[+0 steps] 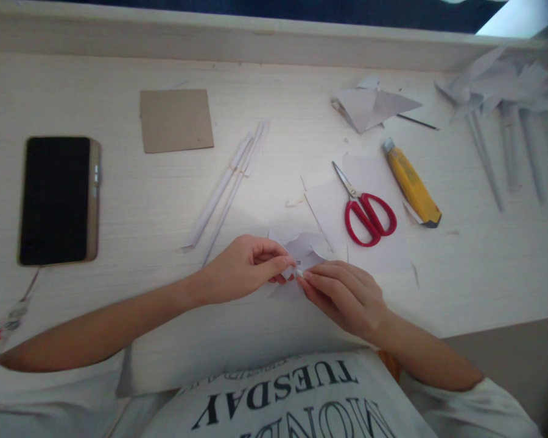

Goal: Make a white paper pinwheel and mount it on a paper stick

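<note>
A white paper pinwheel with curled points is held close to the table's front edge. My left hand is closed on its left side, thumb and fingers pinching the paper. At its middle, the fingertips of my right hand are pressed together on a small white piece, mostly hidden by the fingers. The fingertips of both hands almost meet. Just beyond the right hand lie red-handled scissors, closed, on sheets of white paper.
A yellow box cutter lies right of the scissors. Behind are a folded paper piece and finished paper pinwheels on sticks. Rolled paper sticks, brown cardboard and a black-screened phone lie to the left.
</note>
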`<state>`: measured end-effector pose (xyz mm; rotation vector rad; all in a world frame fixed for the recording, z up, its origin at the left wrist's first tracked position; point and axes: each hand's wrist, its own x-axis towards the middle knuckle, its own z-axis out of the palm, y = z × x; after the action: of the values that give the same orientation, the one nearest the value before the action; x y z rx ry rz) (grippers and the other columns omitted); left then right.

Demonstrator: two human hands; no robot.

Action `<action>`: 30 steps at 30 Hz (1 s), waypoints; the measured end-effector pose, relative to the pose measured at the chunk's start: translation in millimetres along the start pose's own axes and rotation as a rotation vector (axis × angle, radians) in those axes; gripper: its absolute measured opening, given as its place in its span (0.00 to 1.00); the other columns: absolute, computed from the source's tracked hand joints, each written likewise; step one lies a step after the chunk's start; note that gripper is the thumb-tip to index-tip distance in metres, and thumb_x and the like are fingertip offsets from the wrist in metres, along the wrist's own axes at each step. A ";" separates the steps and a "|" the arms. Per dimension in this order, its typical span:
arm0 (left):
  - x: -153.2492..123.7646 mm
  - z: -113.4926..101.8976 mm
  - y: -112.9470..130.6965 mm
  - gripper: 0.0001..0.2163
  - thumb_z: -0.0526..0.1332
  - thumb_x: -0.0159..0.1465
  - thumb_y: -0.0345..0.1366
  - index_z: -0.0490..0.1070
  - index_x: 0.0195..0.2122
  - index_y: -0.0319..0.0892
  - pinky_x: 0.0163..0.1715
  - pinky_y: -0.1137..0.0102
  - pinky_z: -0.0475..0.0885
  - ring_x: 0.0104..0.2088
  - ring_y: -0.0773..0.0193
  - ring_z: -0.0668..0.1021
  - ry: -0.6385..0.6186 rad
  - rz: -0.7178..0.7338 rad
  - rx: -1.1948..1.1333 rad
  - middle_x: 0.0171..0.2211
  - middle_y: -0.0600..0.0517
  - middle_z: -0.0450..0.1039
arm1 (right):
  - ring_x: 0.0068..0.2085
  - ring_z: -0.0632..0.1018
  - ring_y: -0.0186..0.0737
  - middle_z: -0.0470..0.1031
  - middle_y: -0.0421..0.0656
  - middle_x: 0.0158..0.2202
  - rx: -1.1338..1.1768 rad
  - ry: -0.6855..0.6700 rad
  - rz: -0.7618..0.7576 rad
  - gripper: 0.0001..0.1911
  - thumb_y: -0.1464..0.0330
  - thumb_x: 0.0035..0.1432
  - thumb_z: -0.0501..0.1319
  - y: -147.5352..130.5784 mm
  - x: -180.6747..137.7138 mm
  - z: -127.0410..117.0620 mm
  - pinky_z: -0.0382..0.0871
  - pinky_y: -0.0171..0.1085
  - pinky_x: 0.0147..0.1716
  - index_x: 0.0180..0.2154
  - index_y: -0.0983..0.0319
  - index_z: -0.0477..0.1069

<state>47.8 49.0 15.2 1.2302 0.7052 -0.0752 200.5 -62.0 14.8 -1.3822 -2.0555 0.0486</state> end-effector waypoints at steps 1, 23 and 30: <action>-0.2 -0.3 0.3 0.07 0.57 0.57 0.34 0.71 0.30 0.36 0.30 0.78 0.70 0.27 0.71 0.74 -0.009 -0.001 0.000 0.26 0.53 0.73 | 0.27 0.76 0.36 0.75 0.47 0.24 0.001 0.002 0.001 0.06 0.77 0.45 0.64 0.1 -0.1 0.0 0.73 0.34 0.26 0.29 0.70 0.69; -2.0 2.5 -2.9 0.08 0.55 0.57 0.36 0.70 0.31 0.37 0.30 0.75 0.70 0.29 0.68 0.75 -0.018 0.028 0.133 0.27 0.51 0.74 | 0.29 0.75 0.37 0.76 0.47 0.28 0.000 -0.047 -0.077 0.06 0.75 0.48 0.62 -0.7 -4.1 1.2 0.72 0.34 0.27 0.32 0.70 0.70; -3.2 4.7 -3.3 0.09 0.53 0.59 0.36 0.70 0.31 0.37 0.28 0.75 0.68 0.27 0.67 0.74 0.008 0.069 0.269 0.26 0.51 0.74 | 0.28 0.75 0.34 0.76 0.44 0.27 -0.027 -0.035 -0.038 0.05 0.75 0.48 0.62 -0.1 -9.6 5.5 0.72 0.33 0.28 0.31 0.68 0.69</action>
<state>46.0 42.7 14.8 1.5117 0.6742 -0.1103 199.8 -68.4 5.9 -1.3665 -2.1184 0.0295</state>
